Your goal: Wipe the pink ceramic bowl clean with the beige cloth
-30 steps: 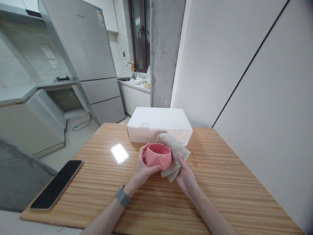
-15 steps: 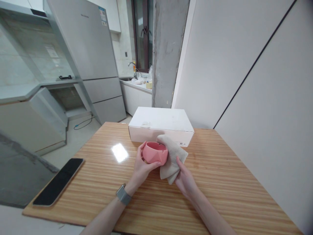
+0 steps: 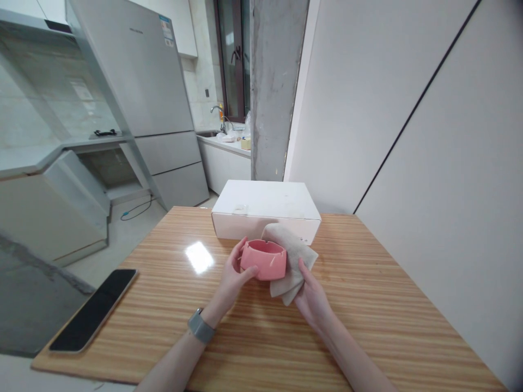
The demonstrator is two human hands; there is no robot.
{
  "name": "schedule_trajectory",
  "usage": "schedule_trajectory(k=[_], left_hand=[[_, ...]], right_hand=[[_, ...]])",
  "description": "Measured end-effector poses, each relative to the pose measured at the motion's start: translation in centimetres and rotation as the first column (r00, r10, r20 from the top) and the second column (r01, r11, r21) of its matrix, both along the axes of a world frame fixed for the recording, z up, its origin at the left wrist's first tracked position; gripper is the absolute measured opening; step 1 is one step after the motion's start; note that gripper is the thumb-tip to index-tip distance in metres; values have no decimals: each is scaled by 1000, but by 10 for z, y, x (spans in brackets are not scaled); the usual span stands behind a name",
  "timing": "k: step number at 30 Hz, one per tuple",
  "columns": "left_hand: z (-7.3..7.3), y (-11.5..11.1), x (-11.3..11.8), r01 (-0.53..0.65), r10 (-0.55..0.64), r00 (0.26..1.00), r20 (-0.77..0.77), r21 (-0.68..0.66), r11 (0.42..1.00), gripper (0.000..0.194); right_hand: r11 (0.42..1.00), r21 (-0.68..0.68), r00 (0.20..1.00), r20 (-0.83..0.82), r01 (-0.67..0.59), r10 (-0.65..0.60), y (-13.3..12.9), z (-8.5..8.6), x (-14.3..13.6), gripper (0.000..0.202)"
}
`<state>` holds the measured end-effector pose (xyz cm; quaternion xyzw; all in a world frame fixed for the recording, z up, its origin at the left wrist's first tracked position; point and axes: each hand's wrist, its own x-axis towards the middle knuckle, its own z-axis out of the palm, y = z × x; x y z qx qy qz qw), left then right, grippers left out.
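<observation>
A pink faceted bowl with notches in its rim (image 3: 265, 262) is held above the table by my left hand (image 3: 235, 275), the thumb on its front and the fingers around its left side. My right hand (image 3: 312, 294) grips a folded grey cloth (image 3: 291, 261), its thumb on top. The cloth lies against the bowl's right side and spreads behind it. The fingers of my right hand under the cloth are mostly hidden.
Behind the hands, a white box (image 3: 265, 204) stands on the wooden table (image 3: 388, 305). A dark phone (image 3: 96, 310) lies near the table's left edge. Beyond are a fridge (image 3: 139, 71), a sink counter (image 3: 226, 142) and a white wall on the right.
The pink bowl has turned in my left hand and shifted slightly right, its thumb now further left on the front. The cloth has moved slightly right with my right hand. The view has shifted a little.
</observation>
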<state>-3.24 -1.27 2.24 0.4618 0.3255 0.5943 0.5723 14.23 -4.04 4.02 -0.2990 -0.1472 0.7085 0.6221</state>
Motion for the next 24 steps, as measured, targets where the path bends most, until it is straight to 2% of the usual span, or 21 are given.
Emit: schedule_trajectory(k=[5,10,17,21,24], left_hand=[[6,-5,6,32,-32,999,1,-26,999,85],[5,-10,12,50,-51,993,-103,-15,999,101],[7,-11,15,-133,143,954,-262,56,989,103],[9,-9,12,-181,173,965,-198,-26,983,92],[6,-7,9,-167,164,986,-34,-127,978,80]], right_hand=[[999,25,998,52,29,-30,1,-3,0,36],[998,58,994,104,27,-32,1,-7,0,35],[999,38,996,89,13,-16,-1,-7,-4,38],[999,-34,1000,27,12,-11,-3,-2,-2,33],[996,-75,998,-43,38,-41,-3,6,4,30]])
